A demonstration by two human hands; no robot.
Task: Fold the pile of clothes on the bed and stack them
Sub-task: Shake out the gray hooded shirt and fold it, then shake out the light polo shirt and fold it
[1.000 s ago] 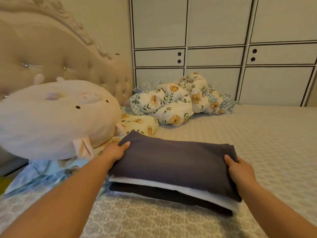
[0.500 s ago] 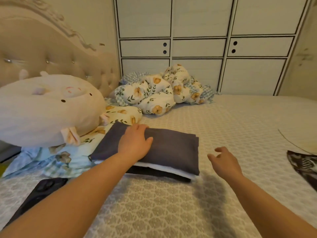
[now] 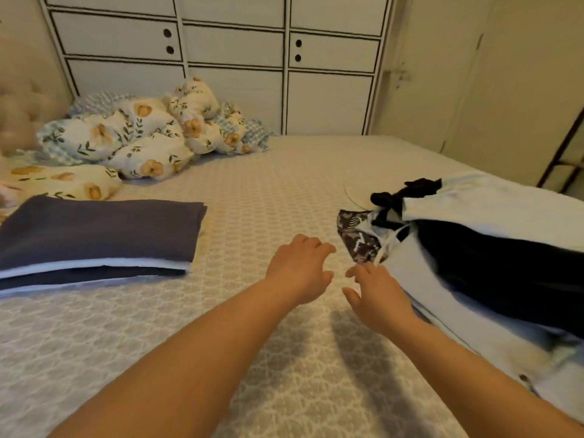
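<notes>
bed point(image 3: 259, 197) covered in a pale spread with a woven, scale-like pattern. on the left, a neat stack of folded clothes point(image 3: 94, 238): flat rectangles, soft matte dark grey-blue cloth on top, a thin white layer under it, a darker layer below, another white edge at the bottom. on the right, an unfolded pile of clothes point(image 3: 493, 248): smooth light blue fabric draped over and under a black garment, a crumpled black piece at the far end, a dark patterned cloth point(image 3: 357, 235) with white markings sticking out toward the middle of the bed.

left hand point(image 3: 300, 270) held low over the spread between stack and pile, fingers loosely spread and slightly bent, gripping nothing, well apart from the stack. right hand point(image 3: 376, 292) just beside it, fingers loose and extended, holding nothing, fingertips close to the patterned cloth and the light blue edge; contact not clear.

behind, a puffy floral quilt point(image 3: 142, 134) bunched by a tufted headboard point(image 3: 25, 102), and a white panelled wardrobe point(image 3: 234, 58) with dark trim and round holes.
</notes>
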